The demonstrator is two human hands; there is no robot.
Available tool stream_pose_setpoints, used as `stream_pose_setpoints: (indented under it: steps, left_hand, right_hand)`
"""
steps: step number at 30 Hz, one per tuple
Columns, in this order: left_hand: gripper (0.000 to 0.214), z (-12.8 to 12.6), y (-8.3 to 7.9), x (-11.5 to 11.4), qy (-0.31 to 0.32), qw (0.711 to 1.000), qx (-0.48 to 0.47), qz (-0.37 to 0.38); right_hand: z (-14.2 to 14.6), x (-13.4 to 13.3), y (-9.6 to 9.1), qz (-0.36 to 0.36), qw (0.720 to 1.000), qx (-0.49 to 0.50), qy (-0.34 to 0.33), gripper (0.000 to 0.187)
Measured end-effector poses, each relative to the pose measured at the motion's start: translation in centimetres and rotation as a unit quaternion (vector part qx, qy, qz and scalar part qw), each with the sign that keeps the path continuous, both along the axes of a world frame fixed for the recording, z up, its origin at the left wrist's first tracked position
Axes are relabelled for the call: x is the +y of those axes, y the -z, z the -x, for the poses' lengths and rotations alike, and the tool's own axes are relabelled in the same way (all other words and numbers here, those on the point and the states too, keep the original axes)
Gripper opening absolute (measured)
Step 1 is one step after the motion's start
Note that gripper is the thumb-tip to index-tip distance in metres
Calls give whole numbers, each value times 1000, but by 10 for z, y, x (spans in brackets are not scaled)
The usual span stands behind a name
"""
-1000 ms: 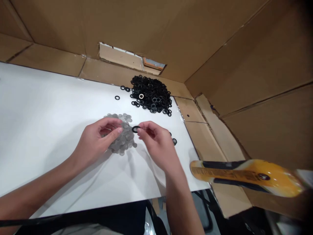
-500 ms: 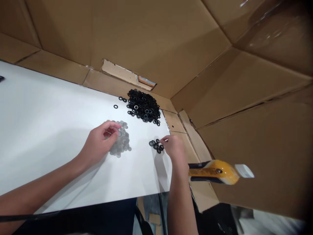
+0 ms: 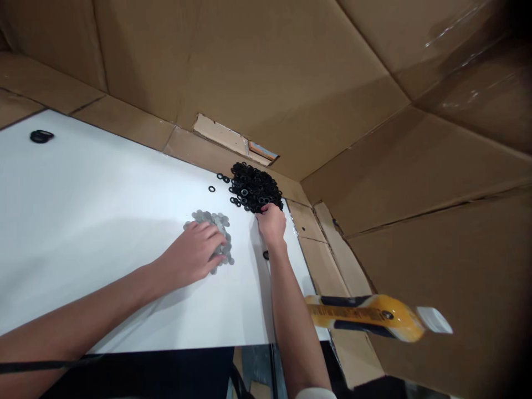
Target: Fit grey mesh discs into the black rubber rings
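Note:
My left hand [image 3: 195, 252] rests on a pile of small translucent grey discs [image 3: 226, 223], its thumb and fingers apart and touching them. Part of that pile is hidden under the hand. At the near edge of a heap of black rings [image 3: 253, 183], my right hand [image 3: 273, 224] has its fingertips pinched together among the rings. Whether a ring sits between those fingertips is too small to tell. Beside my right forearm a black ring [image 3: 266, 255] shows, and the arm covers the spot around it.
Loose black rings [image 3: 211, 189] lie left of the heap. Larger black loops [image 3: 41, 136] sit at the far left of the white table [image 3: 124, 183]. Cardboard walls [image 3: 249, 72] enclose the back and right. A yellow bottle with a white cap [image 3: 390, 317] lies right of my forearm.
My right hand has moved from the small group of rings up to the black heap. My left hand has gone from a pinch above the discs to spread fingers on them. The view has shifted left.

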State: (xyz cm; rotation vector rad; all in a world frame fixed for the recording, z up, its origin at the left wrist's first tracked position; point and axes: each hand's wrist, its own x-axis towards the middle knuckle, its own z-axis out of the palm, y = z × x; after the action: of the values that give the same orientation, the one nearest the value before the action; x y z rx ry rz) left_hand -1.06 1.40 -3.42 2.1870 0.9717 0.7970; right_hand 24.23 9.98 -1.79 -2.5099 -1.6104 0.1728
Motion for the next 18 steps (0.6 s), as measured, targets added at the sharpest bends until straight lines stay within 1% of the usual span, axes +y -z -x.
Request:
stream_pose_setpoints:
  steps: [4,6,8,10,13,16,18]
  left_hand:
    - [19,1,3,0,-3,999,38,-21]
    - [17,1,4,0,-9,999,45,-22]
    - [15,0,5,0,-21,999,41,-17]
    - [13,-1,4,1,-40,999,23,-6]
    - [16,-1,0,3,-71,997,-11,24]
    - [23,1,-7,4,-107,991,-37,65]
    - [20,1,-11,3,-121,987,-52,88]
  right_hand:
    - [0,-8,-6,-15,998,61,-5,34]
    - [6,-16,-10,-18,994,108,-13,33]
    - [18,-29,-14,-18,984,174,-38,31]
    - [35,-45,-15,-16,962,258,-85,28]
    - [57,-68,-12,-27,915,379,-136,36]
    - [67,-82,-10,-48,878,452,-148,49]
    - [66,-85,-11,-51,865,476,-148,52]
